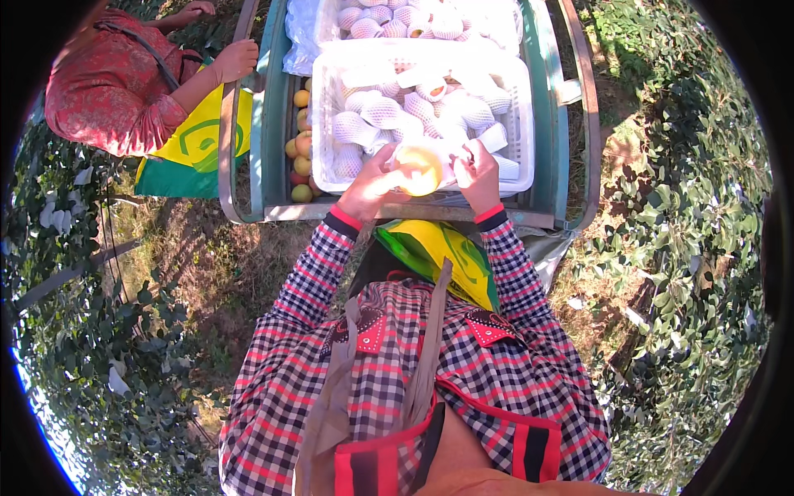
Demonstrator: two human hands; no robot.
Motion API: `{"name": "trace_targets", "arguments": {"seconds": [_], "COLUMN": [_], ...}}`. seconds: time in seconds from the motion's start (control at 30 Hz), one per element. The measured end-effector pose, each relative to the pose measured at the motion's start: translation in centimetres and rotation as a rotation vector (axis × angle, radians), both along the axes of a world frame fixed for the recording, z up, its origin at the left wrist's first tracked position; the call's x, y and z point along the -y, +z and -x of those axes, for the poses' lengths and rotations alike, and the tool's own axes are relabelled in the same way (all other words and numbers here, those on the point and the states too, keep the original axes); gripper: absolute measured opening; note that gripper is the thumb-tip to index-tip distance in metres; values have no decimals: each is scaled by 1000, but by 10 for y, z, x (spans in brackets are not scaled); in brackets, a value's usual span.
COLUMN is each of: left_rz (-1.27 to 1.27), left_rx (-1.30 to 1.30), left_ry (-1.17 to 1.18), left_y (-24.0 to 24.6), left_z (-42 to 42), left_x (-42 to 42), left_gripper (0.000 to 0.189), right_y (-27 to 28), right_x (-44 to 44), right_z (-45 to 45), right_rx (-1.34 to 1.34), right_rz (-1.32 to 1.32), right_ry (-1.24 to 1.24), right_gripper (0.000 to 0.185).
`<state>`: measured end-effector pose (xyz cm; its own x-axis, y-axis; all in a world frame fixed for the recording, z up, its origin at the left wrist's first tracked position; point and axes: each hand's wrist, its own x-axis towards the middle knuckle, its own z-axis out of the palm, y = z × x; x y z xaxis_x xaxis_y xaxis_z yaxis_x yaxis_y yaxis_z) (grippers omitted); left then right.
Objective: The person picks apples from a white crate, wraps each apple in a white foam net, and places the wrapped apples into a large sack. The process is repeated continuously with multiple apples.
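Note:
My left hand (372, 186) holds a yellow apple (419, 171), brightly lit by the sun, over the near rim of a white plastic crate (423, 186). At the apple's right side my right hand (477, 177) has its fingers closed on a white foam net sleeve (448, 168). Glare hides how much of the apple the sleeve covers. Inside the crate lie several apples in foam nets (381, 113), along with flattened foam sleeves (495, 137).
A green metal cart (549, 124) with a rusty rail (586, 142) carries the crate. Loose apples (302, 146) lie left of it; a second crate (515, 25) and clear plastic (302, 37) are beyond. A person in red (118, 93) grips the left rail. Leafy trees (688, 297) flank both sides.

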<state>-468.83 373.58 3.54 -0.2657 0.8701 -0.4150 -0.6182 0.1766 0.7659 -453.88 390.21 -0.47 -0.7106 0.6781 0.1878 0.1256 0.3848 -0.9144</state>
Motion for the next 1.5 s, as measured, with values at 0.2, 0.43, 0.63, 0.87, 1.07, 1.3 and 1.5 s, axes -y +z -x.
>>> {"name": "trace_targets", "arguments": {"seconds": [0.2,0.43,0.63,0.87,1.07,1.3,1.5], "left_rz": [53,-167,-107,-128,-84,37,217], "left_rx": [-657,-227,-631,-355,-989,-395,-509], "left_ry": [332,371,218,-50,221,348,-91], "left_y": [-26,-54,-53,-51,-38,-24,-27], "left_z": [-12,-13,-12,15,-15,18,31], "left_x": [-18,-17,-45,-50,-56,-49,-46], "left_gripper": [73,62,64,56,36,41,43], "right_y": [33,15,4,-11,-10,-18,-15], "right_x": [41,21,21,3,16,6,0], "right_z": [17,6,20,13,16,-1,-16], "right_rx": [-24,11,-203,-38,-207,-434,-338], "right_rz": [-213,1061,1538,1711,1208,1288,1311], "right_ry": [90,24,87,182,31,294,377], "right_gripper": [16,37,60,71,62,72,75]}}
